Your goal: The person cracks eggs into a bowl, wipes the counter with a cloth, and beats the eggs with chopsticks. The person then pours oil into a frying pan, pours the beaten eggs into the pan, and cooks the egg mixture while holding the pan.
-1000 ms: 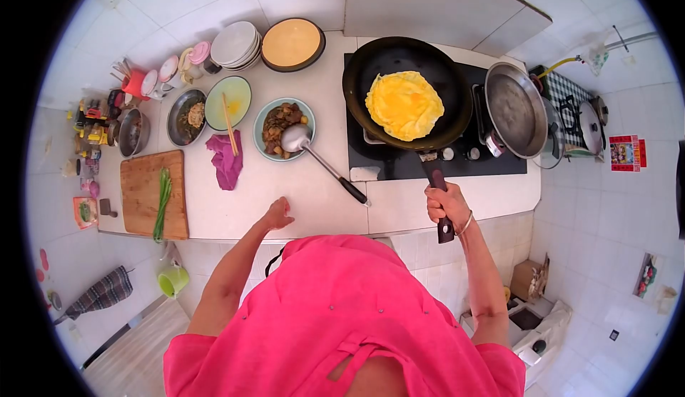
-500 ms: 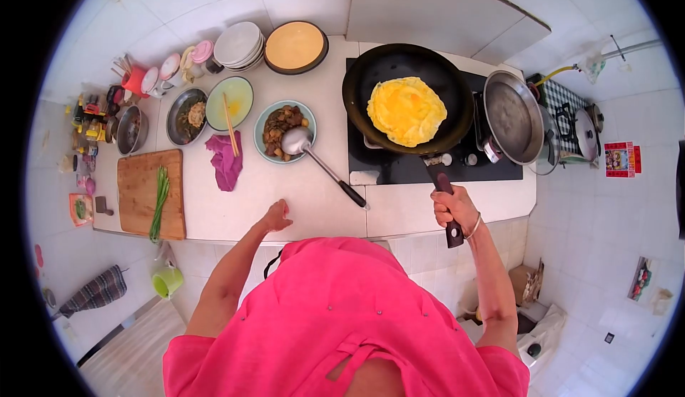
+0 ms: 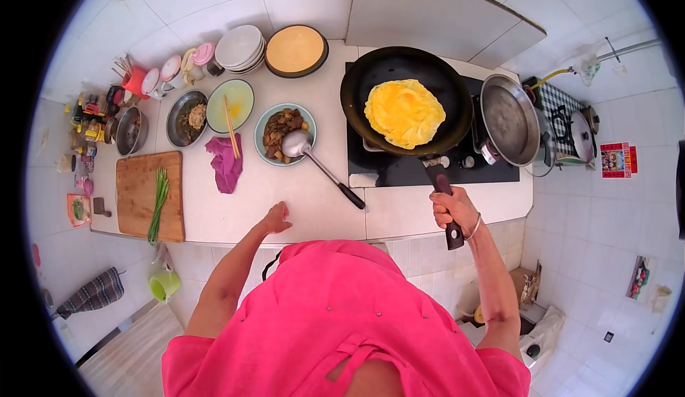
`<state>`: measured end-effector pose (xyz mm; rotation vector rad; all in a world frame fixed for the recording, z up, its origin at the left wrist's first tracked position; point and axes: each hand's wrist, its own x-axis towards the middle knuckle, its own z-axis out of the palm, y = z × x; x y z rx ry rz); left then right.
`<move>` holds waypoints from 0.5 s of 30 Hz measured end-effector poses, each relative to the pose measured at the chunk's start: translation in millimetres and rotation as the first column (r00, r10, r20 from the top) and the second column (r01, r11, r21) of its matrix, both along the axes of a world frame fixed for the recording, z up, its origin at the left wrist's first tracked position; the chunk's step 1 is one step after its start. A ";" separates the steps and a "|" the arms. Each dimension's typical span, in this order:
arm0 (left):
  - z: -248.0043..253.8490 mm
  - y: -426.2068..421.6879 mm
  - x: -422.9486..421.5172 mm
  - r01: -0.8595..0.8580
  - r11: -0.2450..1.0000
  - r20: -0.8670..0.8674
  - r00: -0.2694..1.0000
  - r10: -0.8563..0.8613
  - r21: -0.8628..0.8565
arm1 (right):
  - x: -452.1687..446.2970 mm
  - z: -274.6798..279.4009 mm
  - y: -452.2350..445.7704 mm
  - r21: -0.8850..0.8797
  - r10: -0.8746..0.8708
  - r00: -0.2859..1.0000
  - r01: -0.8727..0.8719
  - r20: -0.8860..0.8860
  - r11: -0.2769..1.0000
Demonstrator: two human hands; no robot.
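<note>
My right hand [image 3: 454, 210] is wrapped round the dark handle [image 3: 444, 186] of a black frying pan [image 3: 371, 61] on the stove at the right. A round yellow egg sheet [image 3: 405, 113] lies flat in the pan. My left hand [image 3: 276, 218] rests at the counter's front edge, holding nothing, thumb apart from the fingers. Beyond it stands a pale blue bowl [image 3: 261, 118] of brown cooked food [image 3: 283, 127]. A steel ladle [image 3: 296, 143] lies in that bowl, its black handle reaching down to the counter.
A steel pan [image 3: 509, 120] sits right of the stove. To the left are a cutting board [image 3: 134, 196] with green stalks [image 3: 158, 204], a purple cloth [image 3: 225, 167], a green plate [image 3: 239, 98] with chopsticks [image 3: 231, 126], a steel dish [image 3: 175, 134], and stacked bowls [image 3: 239, 46].
The pan handle and my right hand have shifted slightly to the right and down, and the egg sheet has changed position and shape slightly in the pan. My left hand has barely moved.
</note>
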<state>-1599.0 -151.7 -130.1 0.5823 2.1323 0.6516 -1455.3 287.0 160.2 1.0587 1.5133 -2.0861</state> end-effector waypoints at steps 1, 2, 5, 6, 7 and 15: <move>1.2 0.2 -0.3 0.000 1.000 0.005 1.000 0.000 -0.002 | -0.1 2.0 -0.1 -0.002 0.002 1.000 -0.002 0.003 1.000; 2.3 0.6 -0.2 0.000 1.000 0.010 1.000 0.000 -0.004 | 0.5 5.8 0.0 -0.004 0.005 1.000 -0.005 0.006 1.000; 4.4 1.3 -1.1 0.004 1.000 0.024 1.000 -0.004 -0.008 | 0.1 12.5 1.1 0.004 0.020 1.000 -0.020 0.014 1.000; 4.7 1.1 -1.4 0.009 1.000 0.021 1.000 -0.009 -0.008 | -0.4 13.2 1.3 0.008 0.028 1.000 -0.028 0.015 1.000; 4.3 0.8 -1.6 0.013 1.000 0.018 1.000 -0.013 -0.007 | -0.9 13.4 1.4 0.012 0.030 0.999 -0.031 0.020 0.999; 0.7 -0.7 -1.1 0.019 1.000 0.019 1.000 -0.020 0.015 | -2.5 14.8 -1.7 0.045 0.034 0.999 -0.036 0.040 0.998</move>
